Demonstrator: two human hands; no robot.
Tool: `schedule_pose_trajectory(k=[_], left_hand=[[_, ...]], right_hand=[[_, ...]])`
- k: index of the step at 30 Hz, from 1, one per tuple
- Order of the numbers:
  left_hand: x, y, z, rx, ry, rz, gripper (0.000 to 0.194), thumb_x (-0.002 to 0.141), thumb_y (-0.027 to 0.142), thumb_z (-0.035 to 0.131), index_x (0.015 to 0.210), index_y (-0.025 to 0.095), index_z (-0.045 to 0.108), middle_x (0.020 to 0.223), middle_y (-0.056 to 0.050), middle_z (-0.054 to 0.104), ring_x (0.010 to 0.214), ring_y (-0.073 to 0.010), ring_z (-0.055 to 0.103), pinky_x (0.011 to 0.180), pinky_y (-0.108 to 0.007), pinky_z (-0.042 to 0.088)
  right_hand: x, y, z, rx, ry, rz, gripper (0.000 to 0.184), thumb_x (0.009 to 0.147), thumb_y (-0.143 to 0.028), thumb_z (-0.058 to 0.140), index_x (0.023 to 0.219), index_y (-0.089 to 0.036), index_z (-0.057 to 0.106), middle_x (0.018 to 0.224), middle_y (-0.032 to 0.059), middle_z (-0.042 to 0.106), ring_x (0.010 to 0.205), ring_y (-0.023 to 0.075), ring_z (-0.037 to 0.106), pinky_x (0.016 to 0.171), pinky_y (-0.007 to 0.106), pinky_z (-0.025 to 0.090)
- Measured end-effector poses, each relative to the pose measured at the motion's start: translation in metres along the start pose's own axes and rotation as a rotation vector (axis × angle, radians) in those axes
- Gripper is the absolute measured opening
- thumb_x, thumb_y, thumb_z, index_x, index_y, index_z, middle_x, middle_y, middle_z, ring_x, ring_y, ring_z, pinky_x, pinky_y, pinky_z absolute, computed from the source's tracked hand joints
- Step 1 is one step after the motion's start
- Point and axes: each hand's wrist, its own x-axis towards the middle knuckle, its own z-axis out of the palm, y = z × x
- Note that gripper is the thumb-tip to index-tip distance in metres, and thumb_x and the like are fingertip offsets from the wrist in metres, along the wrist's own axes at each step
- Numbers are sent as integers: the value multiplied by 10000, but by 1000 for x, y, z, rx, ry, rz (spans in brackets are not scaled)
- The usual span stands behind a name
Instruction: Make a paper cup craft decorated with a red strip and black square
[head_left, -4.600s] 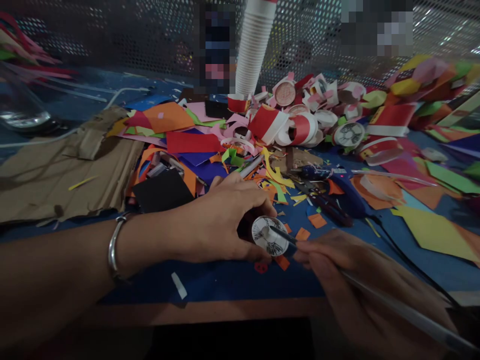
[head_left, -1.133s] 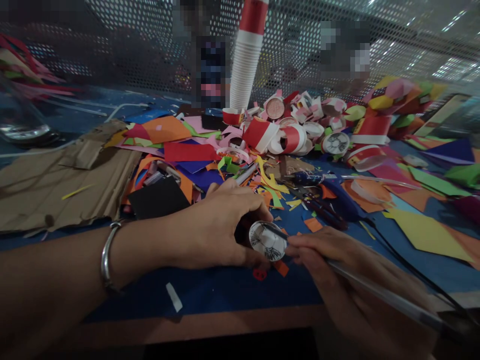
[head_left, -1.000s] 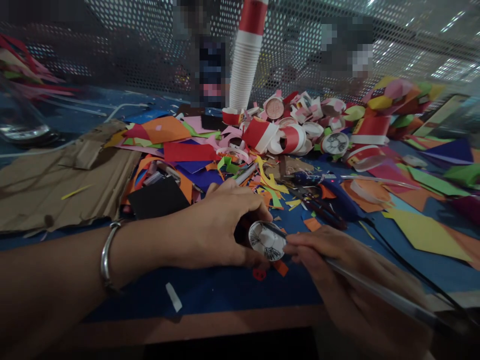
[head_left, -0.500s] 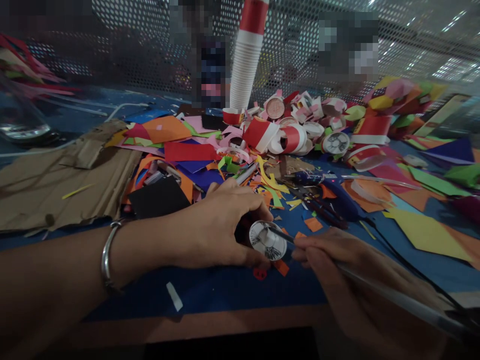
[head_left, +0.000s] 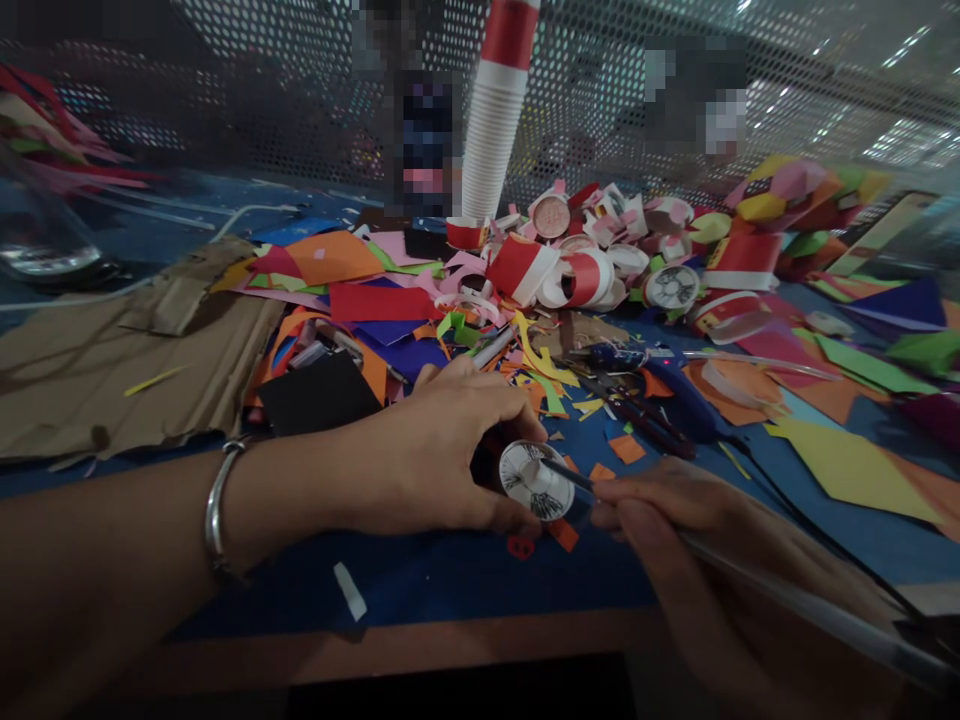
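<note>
My left hand [head_left: 450, 450] is wrapped round a small paper cup [head_left: 534, 485] lying on its side. The cup's white round base faces me, with fine black strokes drawn in fans on it; its side is mostly hidden in my grip. In my right hand [head_left: 675, 540] is a pen [head_left: 795, 595] with a clear barrel, pinched between thumb and fingers. The dark tip touches or hovers just over the cup's base, right of its middle. A small red paper piece [head_left: 520, 546] and an orange scrap [head_left: 564, 535] lie just below the cup.
A tall stack of paper cups [head_left: 495, 130] stands behind a heap of cut red-and-white cups [head_left: 585, 275]. Flattened cardboard [head_left: 135, 370] covers the left. Scissors [head_left: 652, 420] and a blue glue gun [head_left: 690, 395] with a cable lie right of centre, amid coloured paper scraps.
My right hand keeps the pen at the cup's base, shifting slightly back and forth; its tip now sits a little lower and to the right. The left hand's grip is unchanged.
</note>
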Motion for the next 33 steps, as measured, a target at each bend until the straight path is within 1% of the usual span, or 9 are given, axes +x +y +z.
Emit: schedule_pose_trajectory(k=[5, 10, 12, 15, 19, 26, 29, 31, 33], left_hand=[[1, 0, -1, 3, -3, 10, 508, 724, 478, 930, 1109, 235, 704, 1115, -25, 687, 1145, -300, 539, 924, -398, 353], [0, 1, -1, 11, -1, 8, 491, 736, 484, 915, 1110, 240, 711, 1113, -24, 686, 1144, -301, 537, 915, -396, 361], [0, 1, -1, 13, 1, 13, 480, 744, 476, 908, 1115, 243, 712, 1115, -20, 686, 1138, -294, 538, 912, -395, 362], [1, 2, -1, 19, 1, 17, 473, 737, 471, 915, 1101, 241, 719, 1093, -15, 688, 1113, -285, 542, 903, -393, 362], [2, 4, -2, 16, -5, -5, 484, 725, 453, 923, 1109, 237, 722, 1098, -24, 685, 1112, -290, 535, 908, -397, 363], [1, 5, -3, 19, -4, -26, 491, 723, 461, 924, 1109, 238, 717, 1131, -30, 681, 1130, -296, 528, 923, -401, 360], [2, 3, -2, 20, -4, 1, 489, 732, 474, 919, 1107, 238, 713, 1123, -25, 690, 1123, -291, 532, 914, -393, 361], [2, 2, -2, 22, -12, 14, 490, 736, 478, 918, 1106, 236, 707, 1125, -21, 696, 1124, -289, 533, 915, -389, 359], [2, 1, -1, 25, -14, 17, 487, 742, 473, 915, 1112, 239, 702, 1135, -16, 696, 1132, -288, 530, 919, -388, 356]], right_hand=[[3, 0, 2, 0, -11, -6, 148, 1034, -168, 550, 1048, -249, 672, 891, -3, 800, 821, 171, 786, 804, 277, 636], [2, 3, -2, -25, -32, -47, 137, 1022, -180, 563, 1066, -250, 672, 869, -25, 794, 832, 158, 791, 894, 272, 632], [1, 5, -5, -23, -42, -72, 128, 1019, -179, 563, 1049, -244, 669, 852, -25, 792, 796, 152, 786, 845, 257, 637], [1, 9, -10, -17, -50, -60, 140, 1015, -152, 553, 1020, -238, 664, 837, -14, 790, 746, 154, 778, 763, 251, 640], [1, 12, -13, -19, -86, -136, 157, 999, -113, 559, 1046, -223, 660, 847, -4, 794, 725, 158, 779, 728, 244, 637], [0, 6, -8, -3, -31, -40, 138, 1000, -143, 556, 1017, -234, 658, 823, -16, 775, 719, 157, 768, 739, 252, 631], [0, 4, -5, 23, -11, -12, 127, 998, -156, 561, 1005, -234, 660, 825, -13, 771, 735, 165, 773, 746, 262, 637], [0, 2, -2, 31, 1, 27, 132, 1005, -162, 553, 996, -234, 663, 831, -11, 773, 754, 168, 774, 779, 272, 640], [0, 1, -1, 29, 6, 25, 135, 1012, -163, 553, 1014, -235, 667, 846, -10, 780, 771, 169, 777, 820, 282, 642]])
